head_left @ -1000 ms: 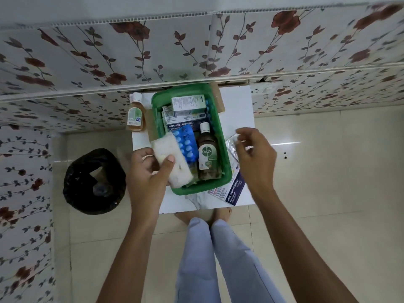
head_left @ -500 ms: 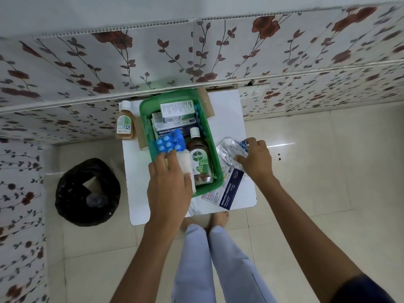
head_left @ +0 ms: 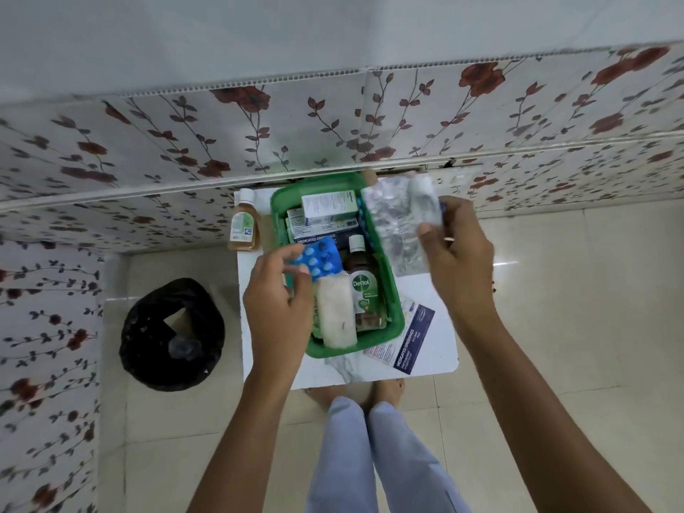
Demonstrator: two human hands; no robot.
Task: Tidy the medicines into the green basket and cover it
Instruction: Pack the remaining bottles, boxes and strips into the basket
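Observation:
A green basket (head_left: 395,306) stands on a small white table (head_left: 438,349). Inside lie medicine boxes (head_left: 328,206), a Dettol bottle (head_left: 361,285), a white gauze roll (head_left: 336,313) and a blue blister pack (head_left: 321,260). My left hand (head_left: 279,301) hovers at the basket's left rim, fingers apart, touching the blister pack's edge. My right hand (head_left: 457,261) is raised over the basket's right side, gripping a bundle of silver blister strips (head_left: 398,224). A small amber bottle (head_left: 244,227) stands on the table left of the basket. A dark blue dressings packet (head_left: 412,344) lies to the basket's right.
A bin lined with a black bag (head_left: 172,333) sits on the floor left of the table. A floral-patterned wall (head_left: 333,124) runs right behind the table. My feet (head_left: 355,392) are at the table's near edge. Brown cardboard (head_left: 370,175) shows beneath the basket's far edge.
My left hand has let go of the gauze roll, which now lies in the basket. My right hand has lifted the silver blister strips off the table, up over the basket's right side.

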